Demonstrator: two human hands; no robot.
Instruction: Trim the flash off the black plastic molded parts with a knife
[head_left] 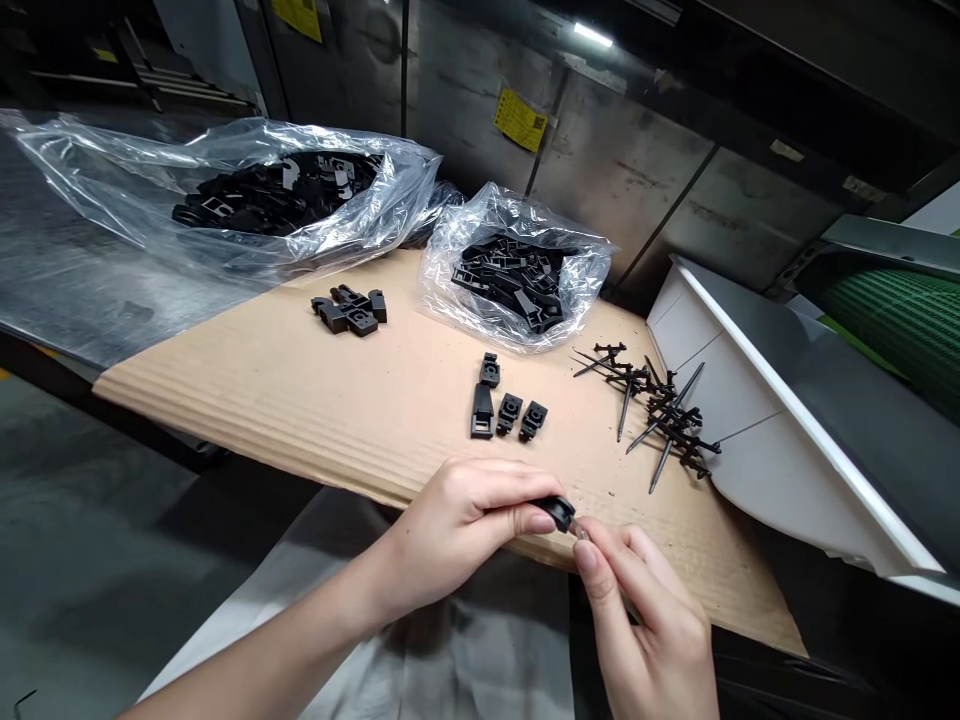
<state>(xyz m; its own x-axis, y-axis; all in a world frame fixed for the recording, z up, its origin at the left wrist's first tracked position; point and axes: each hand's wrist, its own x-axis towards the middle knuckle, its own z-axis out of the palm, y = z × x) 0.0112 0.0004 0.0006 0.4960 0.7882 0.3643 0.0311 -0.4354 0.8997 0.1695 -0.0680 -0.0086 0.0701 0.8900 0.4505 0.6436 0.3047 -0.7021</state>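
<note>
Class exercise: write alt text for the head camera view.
Two hands work over a cardboard sheet: the left hand pinches a black plastic clip, the right hand a metal piece touching it. Bagged clips, loose clips and black-headed metal pins lie beyond.

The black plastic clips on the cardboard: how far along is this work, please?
Looks done: black-headed metal pins heaped on the cardboard sheet, beside loose clips. In hand: the left hand holds a clip against a metal tip pinched by the right hand. Left: a large plastic bag and a smaller plastic bag, both full of clips.
</note>
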